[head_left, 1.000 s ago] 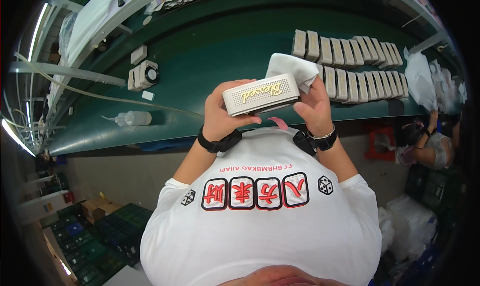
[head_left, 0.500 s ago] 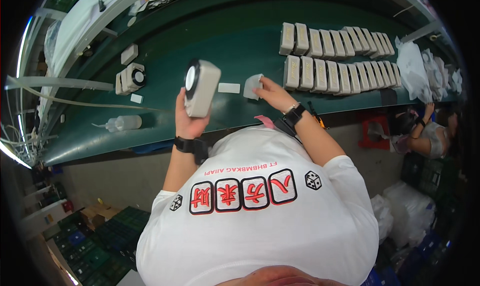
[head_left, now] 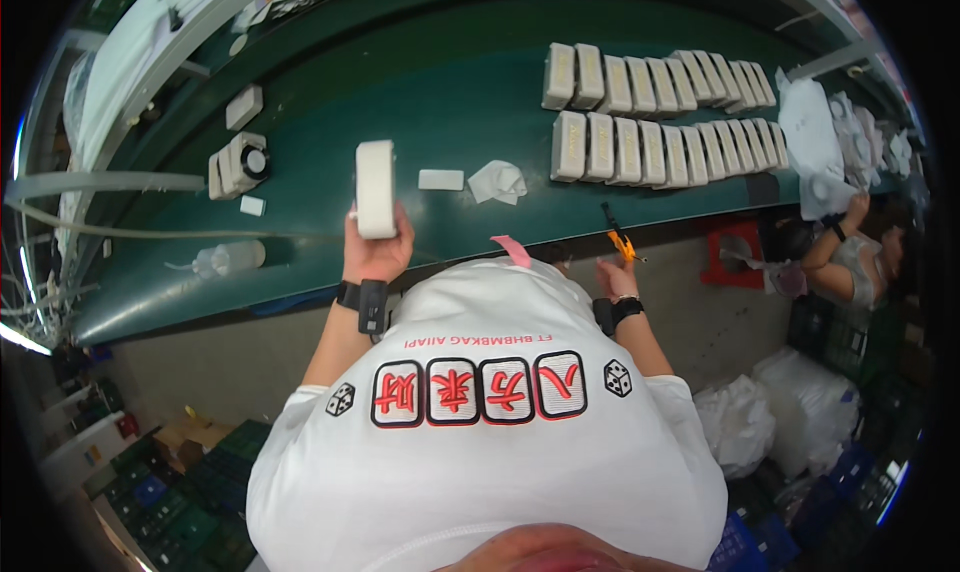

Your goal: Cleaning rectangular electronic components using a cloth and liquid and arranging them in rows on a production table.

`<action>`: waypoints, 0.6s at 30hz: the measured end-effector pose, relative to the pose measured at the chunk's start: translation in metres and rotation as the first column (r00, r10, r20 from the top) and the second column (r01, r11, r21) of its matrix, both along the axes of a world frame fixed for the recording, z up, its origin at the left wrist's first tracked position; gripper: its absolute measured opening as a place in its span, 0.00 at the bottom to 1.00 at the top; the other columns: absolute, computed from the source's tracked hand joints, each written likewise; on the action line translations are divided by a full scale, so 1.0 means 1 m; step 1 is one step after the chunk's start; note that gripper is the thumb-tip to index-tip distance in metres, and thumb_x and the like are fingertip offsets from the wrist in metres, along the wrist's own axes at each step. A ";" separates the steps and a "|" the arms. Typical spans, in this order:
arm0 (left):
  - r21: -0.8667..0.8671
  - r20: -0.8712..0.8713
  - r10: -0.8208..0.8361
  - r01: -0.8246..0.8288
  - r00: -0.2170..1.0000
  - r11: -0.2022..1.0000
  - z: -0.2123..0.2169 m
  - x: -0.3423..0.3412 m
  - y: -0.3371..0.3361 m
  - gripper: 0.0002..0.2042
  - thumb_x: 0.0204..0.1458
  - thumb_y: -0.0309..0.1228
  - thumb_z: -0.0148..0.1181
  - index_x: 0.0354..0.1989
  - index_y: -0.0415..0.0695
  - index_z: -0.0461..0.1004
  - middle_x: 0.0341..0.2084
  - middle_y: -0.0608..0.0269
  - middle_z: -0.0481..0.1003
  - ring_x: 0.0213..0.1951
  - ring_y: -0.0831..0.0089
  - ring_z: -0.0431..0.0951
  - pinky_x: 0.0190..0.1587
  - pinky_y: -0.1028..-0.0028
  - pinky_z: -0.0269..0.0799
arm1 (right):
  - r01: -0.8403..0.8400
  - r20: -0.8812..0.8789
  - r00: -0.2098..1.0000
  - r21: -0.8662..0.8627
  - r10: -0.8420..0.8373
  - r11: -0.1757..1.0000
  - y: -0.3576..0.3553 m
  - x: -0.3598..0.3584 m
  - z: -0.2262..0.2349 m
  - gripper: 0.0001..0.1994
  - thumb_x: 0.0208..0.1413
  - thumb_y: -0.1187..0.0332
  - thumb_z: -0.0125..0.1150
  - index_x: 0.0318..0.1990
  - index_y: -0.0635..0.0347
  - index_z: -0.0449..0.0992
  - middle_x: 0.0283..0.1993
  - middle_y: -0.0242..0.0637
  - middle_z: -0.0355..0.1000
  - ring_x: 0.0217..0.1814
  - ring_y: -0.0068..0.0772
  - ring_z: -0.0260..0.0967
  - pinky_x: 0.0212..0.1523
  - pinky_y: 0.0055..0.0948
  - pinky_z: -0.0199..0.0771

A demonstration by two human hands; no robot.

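Observation:
A beige, rounded box-shaped device [head_left: 376, 187] stands upright in my left hand [head_left: 380, 252], its plain narrow side showing. The fingers of that hand are closed around its lower end, above the table's near edge. My right hand [head_left: 618, 278] is low by the near edge on the right, thumb and fingers apart. Just beyond its fingertips hangs an orange and black hand tool [head_left: 621, 242]; whether they touch is hard to see. A crumpled white cloth [head_left: 497, 182] lies on the green table beside a small white rectangular piece [head_left: 441, 180].
Two rows of similar beige devices [head_left: 625, 152] stand at the right. More devices [head_left: 238, 166] and a clear squeeze bottle [head_left: 230, 259] are at the left. White plastic bags [head_left: 812, 132] sit at the far right, near another person's arm [head_left: 838, 234]. A pink strip [head_left: 512, 250] hangs at the near edge.
My right hand has let go of the white cloth and moved right and nearer, down to the orange tool. My left hand has turned the device, so its round black-and-white face no longer shows.

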State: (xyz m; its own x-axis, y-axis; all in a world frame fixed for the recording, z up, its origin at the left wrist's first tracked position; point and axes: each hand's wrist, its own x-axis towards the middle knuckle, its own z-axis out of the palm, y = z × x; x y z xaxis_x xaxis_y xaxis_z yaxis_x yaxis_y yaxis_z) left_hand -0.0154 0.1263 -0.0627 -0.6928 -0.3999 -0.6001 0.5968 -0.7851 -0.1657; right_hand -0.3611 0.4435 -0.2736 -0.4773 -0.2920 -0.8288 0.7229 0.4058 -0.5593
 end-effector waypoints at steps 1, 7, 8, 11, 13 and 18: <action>0.005 0.000 -0.003 0.003 1.000 1.000 0.001 -0.006 -0.002 0.23 0.50 0.46 0.64 0.48 0.43 0.73 0.42 0.59 0.76 0.47 0.63 0.77 0.49 0.64 0.77 | -0.004 -0.144 0.989 -0.159 -0.019 0.987 -0.004 -0.008 -0.007 0.15 0.58 0.64 0.62 0.52 0.53 0.72 0.34 0.28 0.72 0.30 0.20 0.68 0.27 0.22 0.66; -0.089 -0.067 -0.036 0.030 0.997 0.996 0.006 0.004 0.006 0.23 0.51 0.44 0.64 0.51 0.45 0.73 0.46 0.59 0.77 0.48 0.63 0.77 0.51 0.64 0.75 | -0.083 -0.323 0.945 -0.055 0.061 0.995 -0.009 -0.025 0.006 0.20 0.59 0.66 0.63 0.57 0.57 0.69 0.44 0.31 0.73 0.40 0.20 0.70 0.36 0.21 0.69; -0.180 -0.029 -0.025 0.019 0.999 0.983 0.006 0.009 0.012 0.23 0.51 0.44 0.64 0.52 0.44 0.72 0.46 0.59 0.76 0.48 0.64 0.76 0.50 0.65 0.75 | -0.088 -0.602 0.798 -0.050 0.041 0.995 -0.002 -0.022 0.011 0.20 0.61 0.65 0.60 0.58 0.60 0.68 0.45 0.34 0.74 0.41 0.21 0.71 0.37 0.22 0.70; -0.360 0.065 0.061 -0.034 0.996 0.933 0.010 0.037 0.032 0.25 0.51 0.43 0.63 0.54 0.42 0.70 0.48 0.58 0.74 0.50 0.65 0.75 0.50 0.66 0.76 | 0.021 -0.844 0.507 -0.189 -0.174 0.982 -0.015 -0.023 0.066 0.20 0.64 0.64 0.56 0.59 0.67 0.66 0.48 0.37 0.74 0.42 0.21 0.71 0.40 0.22 0.71; -0.415 0.164 0.070 0.005 0.984 0.910 0.019 0.059 0.052 0.24 0.51 0.41 0.63 0.55 0.43 0.70 0.47 0.59 0.74 0.49 0.66 0.76 0.49 0.66 0.76 | -0.099 -0.823 0.527 -0.305 -0.210 0.947 -0.041 -0.030 0.123 0.19 0.65 0.67 0.54 0.59 0.67 0.66 0.48 0.37 0.74 0.39 0.21 0.70 0.37 0.21 0.71; -0.551 0.738 0.282 0.306 0.613 0.776 0.014 0.103 0.086 0.23 0.49 0.38 0.65 0.53 0.44 0.70 0.43 0.62 0.77 0.44 0.64 0.78 0.47 0.66 0.76 | -0.951 -0.826 0.115 0.069 0.552 0.301 -0.134 -0.001 0.272 0.15 0.61 0.64 0.58 0.50 0.64 0.74 0.35 0.35 0.75 0.28 0.29 0.69 0.28 0.26 0.66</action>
